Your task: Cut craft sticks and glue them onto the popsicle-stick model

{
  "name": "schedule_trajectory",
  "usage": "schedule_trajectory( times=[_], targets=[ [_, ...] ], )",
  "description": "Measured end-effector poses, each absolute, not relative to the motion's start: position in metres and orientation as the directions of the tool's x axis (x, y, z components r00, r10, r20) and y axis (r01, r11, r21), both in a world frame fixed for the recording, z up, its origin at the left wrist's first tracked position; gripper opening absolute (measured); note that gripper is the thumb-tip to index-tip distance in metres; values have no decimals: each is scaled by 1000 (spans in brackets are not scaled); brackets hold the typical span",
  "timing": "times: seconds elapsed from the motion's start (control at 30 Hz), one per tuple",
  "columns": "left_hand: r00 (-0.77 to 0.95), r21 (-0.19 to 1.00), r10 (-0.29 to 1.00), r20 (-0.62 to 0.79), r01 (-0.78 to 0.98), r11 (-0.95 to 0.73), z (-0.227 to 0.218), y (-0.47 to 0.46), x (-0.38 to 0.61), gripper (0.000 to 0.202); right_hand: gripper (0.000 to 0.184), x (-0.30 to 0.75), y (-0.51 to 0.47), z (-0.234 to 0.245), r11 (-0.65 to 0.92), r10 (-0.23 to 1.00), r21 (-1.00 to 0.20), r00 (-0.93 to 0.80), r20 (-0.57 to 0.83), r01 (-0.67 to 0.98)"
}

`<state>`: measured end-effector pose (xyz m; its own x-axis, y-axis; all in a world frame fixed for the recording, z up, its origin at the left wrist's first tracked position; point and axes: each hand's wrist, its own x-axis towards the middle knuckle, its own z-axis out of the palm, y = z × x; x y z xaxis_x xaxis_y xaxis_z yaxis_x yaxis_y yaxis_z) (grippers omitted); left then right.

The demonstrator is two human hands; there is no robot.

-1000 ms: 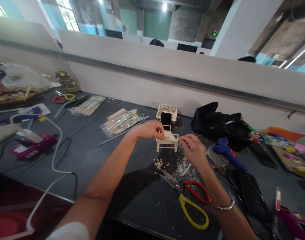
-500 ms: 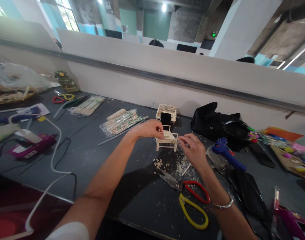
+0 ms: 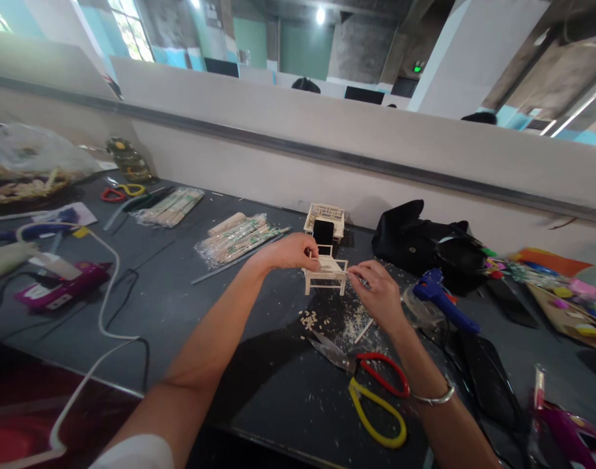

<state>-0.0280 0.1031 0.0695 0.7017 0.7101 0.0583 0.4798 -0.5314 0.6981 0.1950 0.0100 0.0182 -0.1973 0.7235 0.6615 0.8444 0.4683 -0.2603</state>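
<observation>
A miniature chair (image 3: 322, 284) of pale wooden sticks, with a seat, legs and low arms, stands on the dark table. My left hand (image 3: 294, 251) is closed on its left side, the fingertips at the arm and seat. At the chair's right front corner, my right hand (image 3: 380, 293) is pinched, its fingertips at the arm's end; what sits between them is too small to make out. Behind the chair, a black phone (image 3: 323, 232) leans against a second miniature piece of pale wooden furniture (image 3: 334, 210) with a latticed back.
Scissors (image 3: 344, 360) with red and yellow handles lie in front, beside small wood cuttings (image 3: 308, 319). Bagged sticks (image 3: 243, 240) are left of the chair. A blue glue gun (image 3: 444, 303) and black bag (image 3: 410, 244) are at right; a white cord (image 3: 103, 303) crosses the left side.
Almost nothing differs. Both hands stay at the chair, with only a very slight shift of the right hand's fingers and the view.
</observation>
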Motion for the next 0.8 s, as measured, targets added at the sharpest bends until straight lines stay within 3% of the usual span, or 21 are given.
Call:
schedule_trajectory(
  times=[0.23, 0.4, 0.57, 0.7, 0.8],
  targets=[
    [739, 705, 665, 108, 415, -575, 65, 109, -33, 14, 21, 199, 11, 23, 534, 724, -282, -258, 640, 797],
    [740, 533, 643, 198, 470, -704, 61, 112, -37, 5, 19, 199, 6, 26, 539, 744, -316, -265, 613, 781],
    [788, 414, 599, 145, 501, -760, 54, 105, -46, 4, 19, 196, -2, 26, 565, 736, -283, -318, 598, 775],
    [684, 228, 643, 344, 604, -764, 54, 78, -43, 17, 18, 195, -12, 28, 578, 729, -235, -366, 578, 781],
    [659, 191, 603, 450, 589, -786, 52, 47, -29, 18, 17, 195, -23, 29, 581, 733, -234, -376, 567, 779]
  ],
)
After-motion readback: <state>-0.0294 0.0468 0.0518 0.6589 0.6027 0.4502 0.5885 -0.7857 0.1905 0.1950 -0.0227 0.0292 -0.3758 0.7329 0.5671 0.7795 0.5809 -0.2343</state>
